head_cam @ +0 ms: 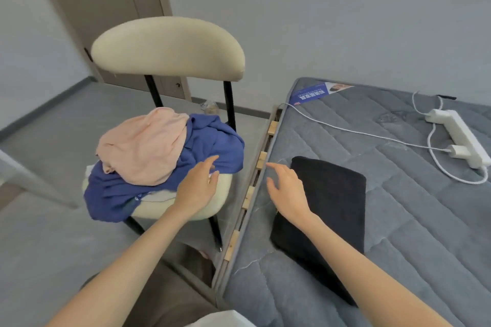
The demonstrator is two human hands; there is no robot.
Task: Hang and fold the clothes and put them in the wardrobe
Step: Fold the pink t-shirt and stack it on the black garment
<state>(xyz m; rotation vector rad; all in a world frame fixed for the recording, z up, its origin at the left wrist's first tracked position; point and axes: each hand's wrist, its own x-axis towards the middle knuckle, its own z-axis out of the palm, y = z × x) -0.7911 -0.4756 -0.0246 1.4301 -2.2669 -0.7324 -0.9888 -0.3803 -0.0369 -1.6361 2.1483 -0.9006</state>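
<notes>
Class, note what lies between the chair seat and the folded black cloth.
In the head view: wooden bed slats, the mattress edge and the right hand.

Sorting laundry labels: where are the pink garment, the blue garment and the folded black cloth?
pink garment (143, 146): head view, its crumpled middle.
blue garment (212, 141): head view, its upper fold.
folded black cloth (332, 194): head view, its flat top.

The chair (221, 195) carries a heap, a pink garment (143, 151) over a blue garment (212, 146). Its backrest (167, 48) walls the far side, so the heap lies open from above and from the near edge. A narrow strip of floor (249, 135) separates the chair from the mattress (411, 233), edged by wooden slats (261, 159). Bare mattress lies between the black folded cloth (326, 202) and the power strip (459, 138), crossed by its cable (345, 129).
</notes>
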